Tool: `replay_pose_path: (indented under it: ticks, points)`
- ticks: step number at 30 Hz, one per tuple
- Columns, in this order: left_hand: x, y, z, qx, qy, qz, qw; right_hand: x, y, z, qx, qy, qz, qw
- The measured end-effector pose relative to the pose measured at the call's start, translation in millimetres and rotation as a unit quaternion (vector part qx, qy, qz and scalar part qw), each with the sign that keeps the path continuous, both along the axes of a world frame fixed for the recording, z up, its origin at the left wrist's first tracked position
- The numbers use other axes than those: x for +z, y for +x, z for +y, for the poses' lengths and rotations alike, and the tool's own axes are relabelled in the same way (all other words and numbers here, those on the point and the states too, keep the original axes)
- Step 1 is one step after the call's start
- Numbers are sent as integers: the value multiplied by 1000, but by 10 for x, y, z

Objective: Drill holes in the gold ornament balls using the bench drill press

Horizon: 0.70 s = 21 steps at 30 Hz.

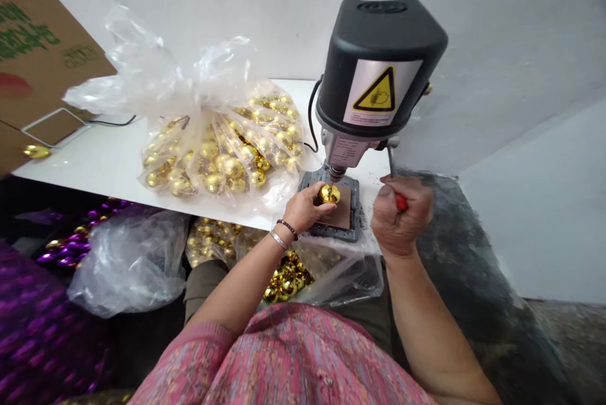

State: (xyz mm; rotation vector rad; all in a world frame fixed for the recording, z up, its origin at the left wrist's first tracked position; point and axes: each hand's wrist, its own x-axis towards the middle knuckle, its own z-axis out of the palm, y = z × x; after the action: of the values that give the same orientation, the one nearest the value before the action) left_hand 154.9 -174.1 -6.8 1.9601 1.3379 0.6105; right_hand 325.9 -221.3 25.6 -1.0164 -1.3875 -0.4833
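Note:
Between thumb and fingers, my left hand (305,208) grips a shiny gold ball (330,194) on a brown board (344,212) over the drill press's grey base (355,228). The bit of the black drill press (379,39) comes down at the top of the ball; whether it has gone in I cannot tell. My right hand (402,216) is closed around the red-tipped feed lever (401,202) at the press's right side. Dark shavings lie around the base.
A knotted clear bag of gold balls (227,159) fills the white table's (108,168) middle. Left stands a cardboard box (42,58), with one loose gold ball (36,151) near it. Below the table edge are an open bag of gold balls (288,279) and purple balls (71,247).

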Motion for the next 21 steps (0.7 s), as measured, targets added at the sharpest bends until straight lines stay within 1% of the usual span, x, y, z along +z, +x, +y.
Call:
replay_pose_path:
  ticks: [2,3,4,5,7,9,10,11,13,14,16,19,20,21]
  points:
    - [16,-4,-11,-1,-3,-4,1000,-80,-14,26,9,4,5,1000]
    - [20,-6,-14,-1,-5,-6,1000,-90,-24,25,13,5,11,1000]
    - [20,-7,-14,-3,-7,-10,1000,-69,-33,15,13,3,20,1000]
    - [16,-6,-11,-5,-9,-14,1000,-12,-41,-1,11,-1,31,999]
    - [-2,4,1,-4,-16,-26,1000,208,-44,-34,-3,-16,53,998]
    - [-26,23,10,10,-25,-45,999,532,-30,-31,-22,-43,84,995]
    - [-35,30,6,20,-29,-61,997,705,-19,-10,-25,-69,107,992]
    - [-40,31,-8,27,-36,-82,996,868,-8,21,-7,-131,164,978]
    - [-34,-7,-70,33,-50,-122,991,1124,8,96,19,-186,226,956]
    - [-24,-54,-120,29,-58,-133,989,1207,10,128,31,-202,245,948]
    - [1,-207,-246,-2,-68,-128,989,1286,1,168,43,-202,262,943]
    - [28,-524,-413,-87,-59,-97,990,1275,-37,169,48,-186,295,936]
    - [31,-626,-436,-100,-53,-90,989,1261,-50,162,45,-182,302,935]
    - [33,-716,-435,-91,-44,-83,991,1249,-63,155,42,-180,306,934]
